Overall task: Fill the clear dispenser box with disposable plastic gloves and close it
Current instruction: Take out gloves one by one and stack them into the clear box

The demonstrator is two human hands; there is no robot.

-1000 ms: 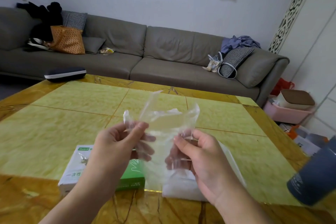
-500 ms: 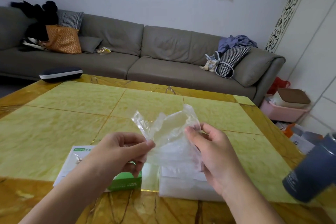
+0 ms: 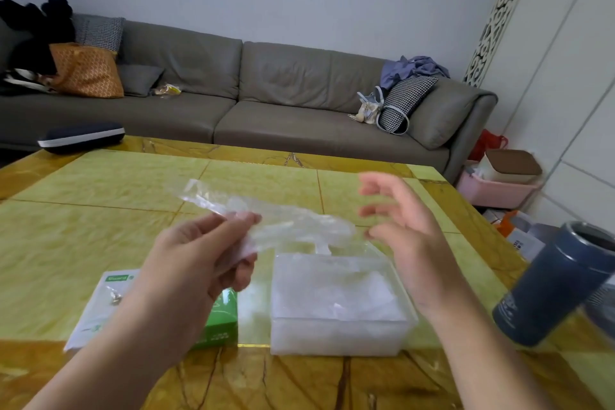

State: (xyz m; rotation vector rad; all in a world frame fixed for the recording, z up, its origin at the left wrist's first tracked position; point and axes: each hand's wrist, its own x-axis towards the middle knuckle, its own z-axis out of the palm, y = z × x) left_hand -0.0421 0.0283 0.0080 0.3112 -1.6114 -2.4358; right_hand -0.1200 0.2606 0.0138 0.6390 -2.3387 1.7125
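Note:
A clear dispenser box (image 3: 339, 333) sits on the yellow table near its front edge, holding a pile of thin plastic gloves; its top looks open. My left hand (image 3: 199, 260) pinches one clear plastic glove (image 3: 283, 223), which stretches sideways above the box. My right hand (image 3: 402, 230) hovers to the right of the glove with fingers spread, holding nothing. A white and green glove carton (image 3: 219, 323) lies left of the box, partly hidden by my left forearm.
A dark blue cylindrical cup (image 3: 559, 283) stands at the table's right edge. A dark case (image 3: 81, 138) lies at the far left corner. Behind the table (image 3: 100, 210) runs a grey sofa (image 3: 266, 103); a pink bin (image 3: 492, 186) sits on the floor at right.
My right hand let go of the glove and moved out to the right. The glove, held up by both hands before, now hangs stretched sideways from my left hand alone.

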